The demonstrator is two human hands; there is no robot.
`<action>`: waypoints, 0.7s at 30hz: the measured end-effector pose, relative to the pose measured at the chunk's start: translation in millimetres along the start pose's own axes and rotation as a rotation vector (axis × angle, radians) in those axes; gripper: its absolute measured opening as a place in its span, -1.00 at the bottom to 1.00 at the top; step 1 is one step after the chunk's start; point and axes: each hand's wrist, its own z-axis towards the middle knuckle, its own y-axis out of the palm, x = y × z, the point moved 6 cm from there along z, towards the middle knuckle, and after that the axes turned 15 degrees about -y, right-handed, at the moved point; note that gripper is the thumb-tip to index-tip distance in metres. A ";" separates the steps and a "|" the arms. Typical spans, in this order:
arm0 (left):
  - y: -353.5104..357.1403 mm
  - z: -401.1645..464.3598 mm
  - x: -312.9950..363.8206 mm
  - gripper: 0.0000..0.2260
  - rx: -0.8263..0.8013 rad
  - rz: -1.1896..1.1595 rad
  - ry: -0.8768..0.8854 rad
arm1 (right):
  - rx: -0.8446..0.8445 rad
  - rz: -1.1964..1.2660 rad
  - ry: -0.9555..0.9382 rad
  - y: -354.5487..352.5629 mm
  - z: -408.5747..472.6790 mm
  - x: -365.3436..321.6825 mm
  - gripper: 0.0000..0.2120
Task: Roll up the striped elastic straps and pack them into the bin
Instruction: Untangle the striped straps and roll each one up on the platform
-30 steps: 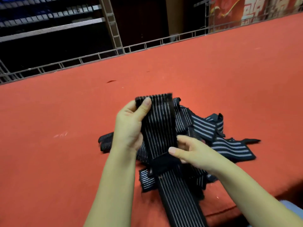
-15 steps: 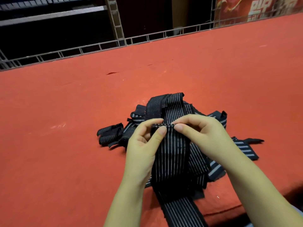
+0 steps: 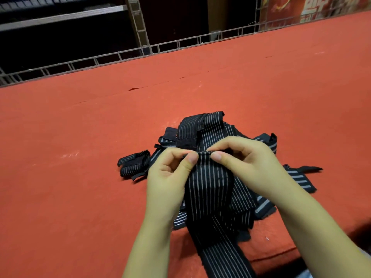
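A black elastic strap with thin white stripes (image 3: 208, 189) runs from the table's near edge up to my hands. My left hand (image 3: 170, 177) pinches its folded top end at the left corner, and my right hand (image 3: 247, 159) pinches the right corner. Under and behind the strap lies a loose pile of striped straps (image 3: 202, 125) on the red table. A small rolled strap (image 3: 133, 164) sits at the pile's left edge. No bin shows in the view.
The red table top (image 3: 80, 177) stretches wide to the left and far side. A low wire fence (image 3: 120, 55) lines its far edge, with dark shelving (image 3: 60, 17) behind. The table's near edge drops off at the bottom right.
Both hands came together at the strap's top end, which is now folded over. One second ago the left hand held the end high and the right hand gripped lower down.
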 end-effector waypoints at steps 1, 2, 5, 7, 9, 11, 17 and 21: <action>-0.1 0.6 -1.1 -0.93 0.013 -0.003 -0.006 | 0.020 -0.001 -0.004 -0.1 -0.1 -0.3 -0.92; 0.4 0.7 -2.1 -0.93 0.015 -0.001 -0.015 | 0.038 0.001 -0.005 -0.1 -0.4 -0.3 -0.93; 5.5 0.1 -4.1 -0.85 -0.024 0.026 -0.075 | 0.081 0.056 0.028 -0.7 -1.6 2.4 -0.86; 10.1 -2.0 -4.9 -0.78 -0.047 0.047 -0.131 | 0.108 0.090 0.064 -2.2 -2.7 4.3 -0.83; 13.9 -3.8 -7.3 -0.70 -0.065 0.083 -0.177 | 0.132 0.088 0.082 -2.8 -3.0 3.8 -0.83; 15.5 -4.3 -13.4 -0.63 -0.073 0.114 -0.210 | 0.150 0.089 0.088 -1.6 -3.7 1.9 -0.83; 19.2 -7.6 -4.5 -0.73 -0.054 0.136 -0.176 | 0.199 0.153 0.132 2.6 -9.5 0.3 -0.79; 15.6 -5.7 1.0 -0.87 -0.069 0.176 -0.112 | 0.183 0.277 0.184 6.3 -13.1 0.8 -0.86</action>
